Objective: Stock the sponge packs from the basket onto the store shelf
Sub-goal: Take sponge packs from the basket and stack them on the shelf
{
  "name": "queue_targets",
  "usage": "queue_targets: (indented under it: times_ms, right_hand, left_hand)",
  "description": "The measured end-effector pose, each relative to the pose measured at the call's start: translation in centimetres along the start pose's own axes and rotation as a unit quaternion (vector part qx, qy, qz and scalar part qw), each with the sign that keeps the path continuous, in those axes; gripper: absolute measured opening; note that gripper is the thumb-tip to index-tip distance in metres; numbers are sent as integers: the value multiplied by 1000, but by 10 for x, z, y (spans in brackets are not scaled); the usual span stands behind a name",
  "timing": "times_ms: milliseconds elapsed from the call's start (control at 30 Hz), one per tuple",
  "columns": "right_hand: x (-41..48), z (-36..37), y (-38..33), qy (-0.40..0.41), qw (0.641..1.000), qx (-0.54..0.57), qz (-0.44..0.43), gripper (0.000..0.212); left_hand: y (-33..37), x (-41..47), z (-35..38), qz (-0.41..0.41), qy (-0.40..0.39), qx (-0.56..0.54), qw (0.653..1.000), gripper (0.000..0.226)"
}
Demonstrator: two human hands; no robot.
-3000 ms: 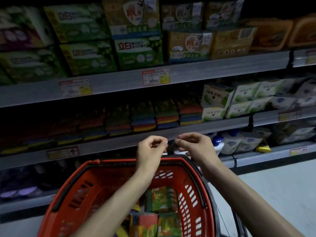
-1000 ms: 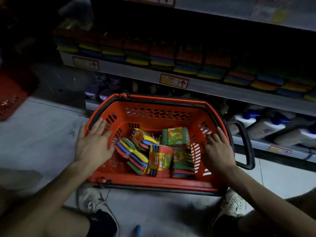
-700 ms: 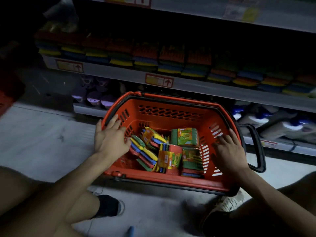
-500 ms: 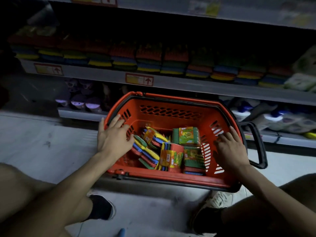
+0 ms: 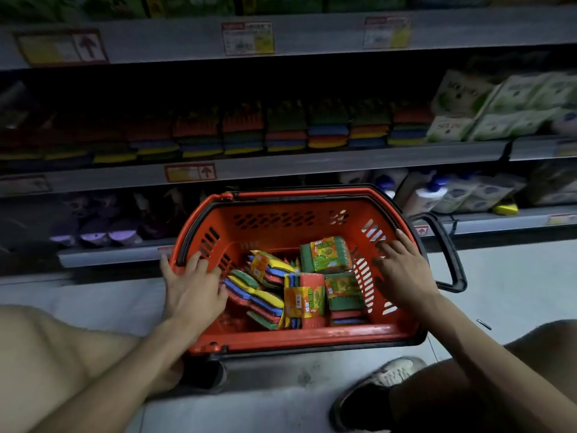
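Observation:
A red plastic basket [image 5: 281, 337] with black rim stands on the floor in front of me. Inside it lie several sponge packs [image 5: 304, 303], striped yellow, blue, green and red, one green-labelled pack [image 5: 326, 254] upright at the back. My left hand [image 5: 192, 290] rests on the basket's left rim with fingers spread over the edge. My right hand [image 5: 402, 270] rests on the right rim, fingers straight. Neither hand holds a pack. The middle store shelf [image 5: 312, 165] carries a row of the same stacked sponge packs [image 5: 327, 129].
White and green boxes [image 5: 487, 107] fill the shelf's right end. Bottles with blue caps [image 5: 427, 195] and purple items [image 5: 96, 232] stand on the bottom shelf. The basket's black handle [image 5: 449, 251] sticks out right. My knees and shoes flank the basket on the grey floor.
Three seconds ago my hands were raised over the standing basket. Since a second ago the view has tilted up toward the shelves; both hands stay on the basket's rims.

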State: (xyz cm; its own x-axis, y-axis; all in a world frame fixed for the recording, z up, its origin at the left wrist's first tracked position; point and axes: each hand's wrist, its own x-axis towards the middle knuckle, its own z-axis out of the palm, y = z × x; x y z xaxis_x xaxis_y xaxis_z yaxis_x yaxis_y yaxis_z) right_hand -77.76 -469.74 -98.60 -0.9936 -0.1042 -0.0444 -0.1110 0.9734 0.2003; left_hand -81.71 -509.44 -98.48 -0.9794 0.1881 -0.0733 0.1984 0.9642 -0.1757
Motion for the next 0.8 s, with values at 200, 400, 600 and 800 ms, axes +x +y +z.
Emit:
queue_targets:
  times_ms: [200, 400, 600, 800]
  right_hand:
    - [-1, 2, 9, -58, 997, -48, 23, 36]
    - [4, -7, -2, -63, 996, -57, 10, 27]
    - [30, -3, -34, -188, 963, 166, 100, 36]
    - [51, 28, -32, -298, 890, 282, 202, 49]
  left_hand:
    - [36, 19, -14, 83, -21, 30, 996, 38]
    - [80, 52, -20, 185, -4, -11, 983, 40]
    - [153, 91, -16, 280, -25, -12, 959, 48]
    - [207, 134, 10, 246, -57, -51, 966, 86]
